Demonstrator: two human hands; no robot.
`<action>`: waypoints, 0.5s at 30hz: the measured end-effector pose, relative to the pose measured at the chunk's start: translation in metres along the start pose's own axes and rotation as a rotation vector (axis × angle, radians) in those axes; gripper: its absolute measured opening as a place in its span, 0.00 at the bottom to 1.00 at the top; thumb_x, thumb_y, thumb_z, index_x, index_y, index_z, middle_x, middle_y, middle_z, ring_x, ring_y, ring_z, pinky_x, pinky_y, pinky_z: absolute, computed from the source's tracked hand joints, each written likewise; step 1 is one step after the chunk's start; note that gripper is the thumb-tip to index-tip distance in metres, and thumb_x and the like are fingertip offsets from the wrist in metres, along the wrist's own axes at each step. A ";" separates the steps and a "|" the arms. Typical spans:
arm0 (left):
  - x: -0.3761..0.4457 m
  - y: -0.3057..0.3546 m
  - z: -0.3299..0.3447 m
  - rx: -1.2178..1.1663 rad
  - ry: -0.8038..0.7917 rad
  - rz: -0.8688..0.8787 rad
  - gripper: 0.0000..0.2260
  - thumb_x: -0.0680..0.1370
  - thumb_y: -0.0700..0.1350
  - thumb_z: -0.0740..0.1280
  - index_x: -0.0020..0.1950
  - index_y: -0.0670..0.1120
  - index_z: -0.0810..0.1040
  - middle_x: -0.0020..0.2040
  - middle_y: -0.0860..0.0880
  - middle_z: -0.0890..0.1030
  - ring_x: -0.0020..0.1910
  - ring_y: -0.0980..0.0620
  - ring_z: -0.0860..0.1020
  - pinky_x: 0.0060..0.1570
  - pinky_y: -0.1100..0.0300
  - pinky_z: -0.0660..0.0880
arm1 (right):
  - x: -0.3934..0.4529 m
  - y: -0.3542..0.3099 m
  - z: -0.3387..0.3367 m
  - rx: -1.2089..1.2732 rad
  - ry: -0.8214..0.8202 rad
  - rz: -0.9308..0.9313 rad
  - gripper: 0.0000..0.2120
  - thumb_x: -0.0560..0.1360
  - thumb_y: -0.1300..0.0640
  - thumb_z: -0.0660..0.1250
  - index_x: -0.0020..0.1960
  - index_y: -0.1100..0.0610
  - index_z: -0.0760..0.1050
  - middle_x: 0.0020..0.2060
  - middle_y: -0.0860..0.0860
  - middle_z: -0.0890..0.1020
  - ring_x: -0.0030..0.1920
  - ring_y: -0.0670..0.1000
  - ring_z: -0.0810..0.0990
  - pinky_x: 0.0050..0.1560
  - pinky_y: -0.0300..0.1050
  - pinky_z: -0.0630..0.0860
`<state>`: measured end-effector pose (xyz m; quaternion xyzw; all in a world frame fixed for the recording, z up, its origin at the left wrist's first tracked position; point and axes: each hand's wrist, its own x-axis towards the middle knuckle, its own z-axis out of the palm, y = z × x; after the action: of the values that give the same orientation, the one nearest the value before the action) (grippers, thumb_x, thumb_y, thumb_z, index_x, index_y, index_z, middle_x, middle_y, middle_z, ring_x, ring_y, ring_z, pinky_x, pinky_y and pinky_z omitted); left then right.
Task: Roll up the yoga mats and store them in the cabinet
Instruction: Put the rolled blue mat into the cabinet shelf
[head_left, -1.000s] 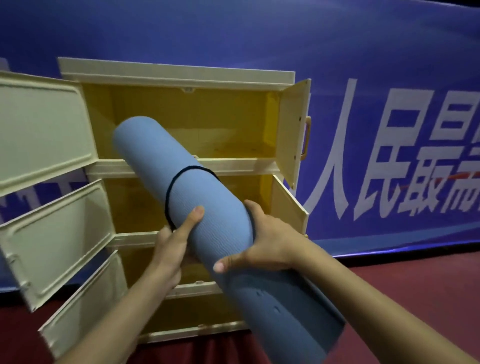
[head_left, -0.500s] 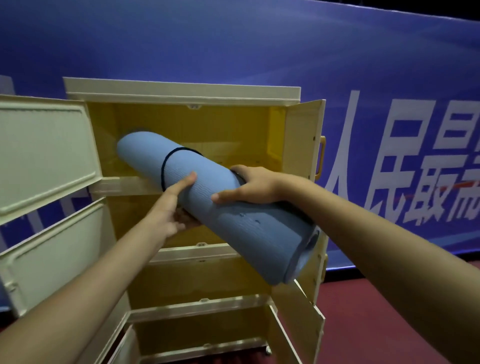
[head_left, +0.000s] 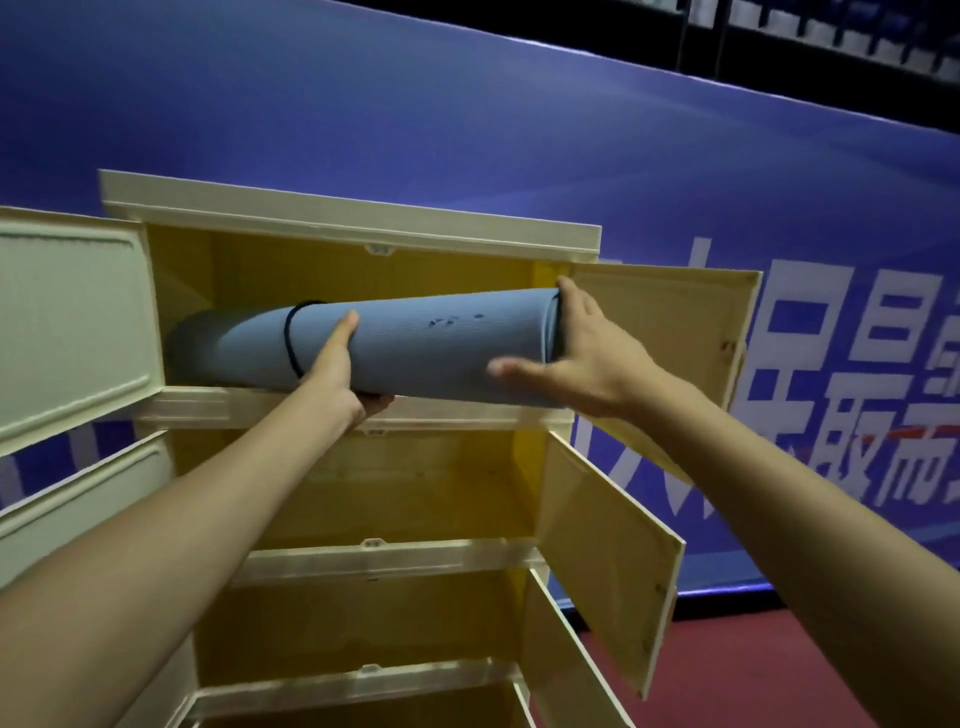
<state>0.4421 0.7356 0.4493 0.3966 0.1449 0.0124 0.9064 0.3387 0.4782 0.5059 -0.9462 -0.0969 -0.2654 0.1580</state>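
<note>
A rolled blue-grey yoga mat (head_left: 415, 353), bound by a thin black band near its left third, lies almost level in the top compartment of the cream and yellow cabinet (head_left: 353, 218). Its left end is inside in shadow; its right end sticks out past the front edge. My left hand (head_left: 337, 384) holds the roll from below, thumb up on its front. My right hand (head_left: 582, 353) cups the roll's right end, thumb under it and fingers over the end face.
Several cabinet doors stand open: cream ones at the left (head_left: 72, 322) and pale wooden ones at the right (head_left: 670, 332). The lower compartments (head_left: 405, 488) hold nothing visible. A blue banner with white characters (head_left: 831, 364) runs behind; dark red floor (head_left: 753, 670) at the lower right.
The mat has swung from a steep tilt to nearly level and slid leftward into the top compartment. My right hand has shifted from the roll's middle to its right end.
</note>
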 end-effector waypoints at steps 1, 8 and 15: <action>0.005 0.000 0.002 -0.021 0.000 0.002 0.45 0.66 0.57 0.83 0.75 0.47 0.62 0.63 0.41 0.73 0.55 0.38 0.78 0.40 0.39 0.82 | 0.006 -0.001 0.009 -0.133 0.013 -0.024 0.65 0.61 0.22 0.70 0.82 0.56 0.45 0.79 0.54 0.61 0.72 0.59 0.70 0.67 0.65 0.72; 0.059 0.030 -0.028 0.729 0.221 0.635 0.58 0.59 0.56 0.86 0.81 0.49 0.56 0.77 0.43 0.63 0.72 0.39 0.69 0.66 0.40 0.74 | 0.048 0.048 0.046 -0.067 0.117 0.036 0.50 0.54 0.35 0.83 0.67 0.55 0.66 0.57 0.50 0.74 0.57 0.53 0.75 0.49 0.46 0.75; 0.108 0.094 -0.032 1.928 -0.045 1.035 0.66 0.57 0.72 0.80 0.84 0.55 0.46 0.80 0.43 0.62 0.78 0.37 0.61 0.75 0.36 0.58 | 0.067 0.047 0.055 -0.364 0.176 -0.014 0.46 0.67 0.41 0.77 0.76 0.49 0.56 0.61 0.56 0.76 0.59 0.58 0.74 0.51 0.50 0.73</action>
<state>0.5456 0.8374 0.4696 0.9525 -0.1071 0.2659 0.1025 0.4338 0.4606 0.4857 -0.9315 -0.0398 -0.3613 -0.0097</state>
